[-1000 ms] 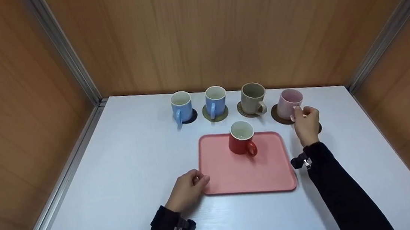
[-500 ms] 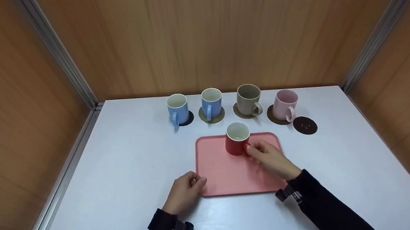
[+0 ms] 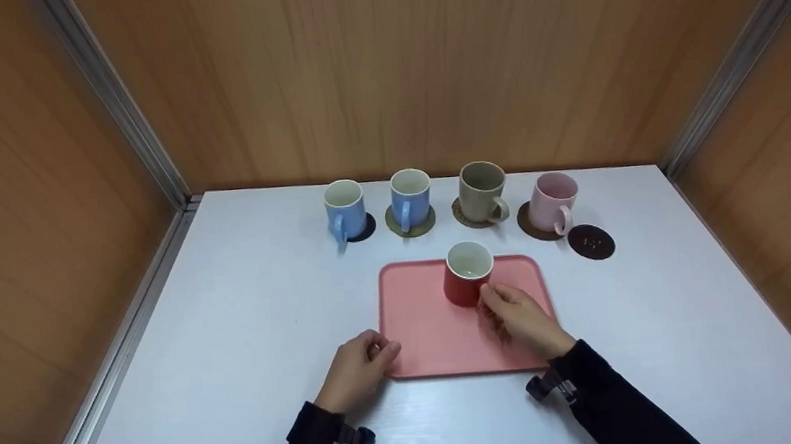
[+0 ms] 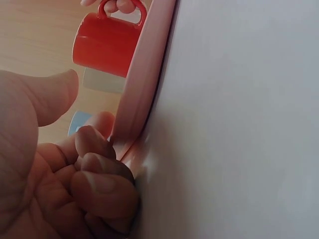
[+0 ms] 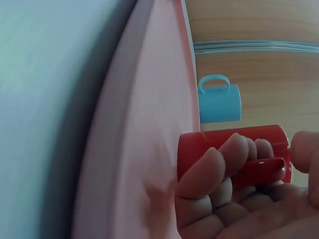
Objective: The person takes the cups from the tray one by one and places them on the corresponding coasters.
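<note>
A red mug (image 3: 466,289) with a pale inside stands upright over the pink tray (image 3: 436,341). My right hand (image 3: 519,317) holds it by the handle, which the fingers mostly hide from the head view. In the right wrist view, curled fingers (image 5: 204,174) hook into the handle, with the thumb near the rim. My left hand (image 3: 356,371) rests at the tray's near left corner. Its fingers (image 4: 99,186) are loosely curled on the table right against the tray's edge, while the thumb stands apart from it.
Behind the tray, two blue mugs (image 3: 346,214) (image 3: 411,202), a khaki mug (image 3: 481,193) and a pink mug (image 3: 552,203) stand in a row on coasters. A bare dark coaster (image 3: 591,242) lies at the right. Wooden panels (image 3: 381,71) enclose the white table (image 3: 231,325).
My right hand has left the pink mug's handle and come to the red mug's. The red mug has shifted slightly right and nearer me. My left hand stays at the tray corner.
</note>
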Demonstrator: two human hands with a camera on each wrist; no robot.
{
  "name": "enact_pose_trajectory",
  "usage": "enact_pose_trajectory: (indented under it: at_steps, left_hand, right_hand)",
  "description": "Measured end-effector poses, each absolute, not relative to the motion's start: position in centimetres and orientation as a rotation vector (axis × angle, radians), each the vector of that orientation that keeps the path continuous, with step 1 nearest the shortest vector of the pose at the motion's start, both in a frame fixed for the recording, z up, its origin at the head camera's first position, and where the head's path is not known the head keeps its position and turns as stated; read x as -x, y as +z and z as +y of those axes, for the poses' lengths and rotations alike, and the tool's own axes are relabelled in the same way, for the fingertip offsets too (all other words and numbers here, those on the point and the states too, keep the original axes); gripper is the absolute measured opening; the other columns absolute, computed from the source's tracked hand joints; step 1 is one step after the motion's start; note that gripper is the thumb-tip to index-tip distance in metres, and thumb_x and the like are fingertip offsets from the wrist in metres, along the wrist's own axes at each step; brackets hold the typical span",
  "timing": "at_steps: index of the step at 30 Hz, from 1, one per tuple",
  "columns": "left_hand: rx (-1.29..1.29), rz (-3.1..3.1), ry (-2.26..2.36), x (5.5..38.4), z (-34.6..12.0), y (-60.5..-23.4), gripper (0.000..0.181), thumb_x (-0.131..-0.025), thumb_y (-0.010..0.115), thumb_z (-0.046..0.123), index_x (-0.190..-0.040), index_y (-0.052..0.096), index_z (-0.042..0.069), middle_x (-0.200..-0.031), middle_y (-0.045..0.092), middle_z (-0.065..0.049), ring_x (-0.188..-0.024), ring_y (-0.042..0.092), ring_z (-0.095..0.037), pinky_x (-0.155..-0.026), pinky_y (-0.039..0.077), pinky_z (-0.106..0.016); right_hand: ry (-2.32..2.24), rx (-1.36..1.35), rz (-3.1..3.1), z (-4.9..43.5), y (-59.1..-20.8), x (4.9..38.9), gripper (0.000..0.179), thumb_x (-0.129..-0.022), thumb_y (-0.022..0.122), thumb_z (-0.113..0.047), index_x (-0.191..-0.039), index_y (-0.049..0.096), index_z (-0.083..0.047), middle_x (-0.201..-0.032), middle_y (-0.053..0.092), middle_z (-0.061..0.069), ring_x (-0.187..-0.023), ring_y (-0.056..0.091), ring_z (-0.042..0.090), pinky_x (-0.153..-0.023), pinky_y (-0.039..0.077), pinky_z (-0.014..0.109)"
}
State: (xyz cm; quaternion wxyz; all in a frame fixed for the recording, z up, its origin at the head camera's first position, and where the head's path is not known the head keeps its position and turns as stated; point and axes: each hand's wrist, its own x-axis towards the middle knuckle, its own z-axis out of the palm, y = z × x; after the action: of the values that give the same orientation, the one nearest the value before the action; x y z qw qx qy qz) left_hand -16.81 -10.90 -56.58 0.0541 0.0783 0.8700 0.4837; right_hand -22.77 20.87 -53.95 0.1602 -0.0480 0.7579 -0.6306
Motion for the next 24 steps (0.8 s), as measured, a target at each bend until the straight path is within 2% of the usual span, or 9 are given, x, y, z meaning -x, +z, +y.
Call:
enact_pose_trajectory:
  at_steps: [4,13,19,24]
  left_hand:
    - [-0.229,2.646,1.468,16.8,-10.8,-56.5,0.032,-0.107,0.065,0.042,-0.098,0.066,0.011,-0.072,0.05,0.006,-0.061,0.046,-0.009,-0.056,0.038,-0.022]
    - [-0.232,2.649,1.458,16.9,-10.9,-56.6,0.029,-0.106,0.067,0.039,-0.098,0.067,0.011,-0.073,0.051,0.005,-0.063,0.048,-0.009,-0.058,0.039,-0.022]
    - [-0.244,2.67,1.416,16.9,-10.9,-56.6,0.011,-0.098,0.075,0.019,-0.1,0.067,0.011,-0.074,0.052,0.006,-0.065,0.048,-0.009,-0.059,0.04,-0.021]
    - [-0.307,2.706,1.408,16.8,-10.9,-56.5,0.01,-0.091,0.071,0.003,-0.099,0.067,0.008,-0.073,0.051,0.006,-0.064,0.046,-0.007,-0.06,0.038,-0.019]
  right_hand:
    - [-1.834,0.113,2.14,21.7,-54.1,22.0,0.054,-0.114,0.048,-0.046,-0.096,0.057,0.004,-0.075,0.058,0.009,-0.065,0.052,0.022,-0.058,0.044,0.03]
    - [-1.889,-0.016,2.134,23.2,-54.3,20.0,0.058,-0.113,0.051,-0.045,-0.095,0.053,0.01,-0.074,0.055,0.006,-0.065,0.052,0.02,-0.058,0.044,0.028]
    - [-1.928,-0.067,2.076,23.5,-54.2,19.3,0.05,-0.112,0.053,-0.045,-0.086,0.055,-0.002,-0.074,0.053,0.002,-0.065,0.049,0.017,-0.057,0.042,0.027]
    - [-1.923,-0.109,2.049,23.7,-54.1,19.0,0.049,-0.112,0.052,-0.046,-0.083,0.053,-0.008,-0.072,0.051,0.001,-0.063,0.047,0.017,-0.056,0.041,0.027]
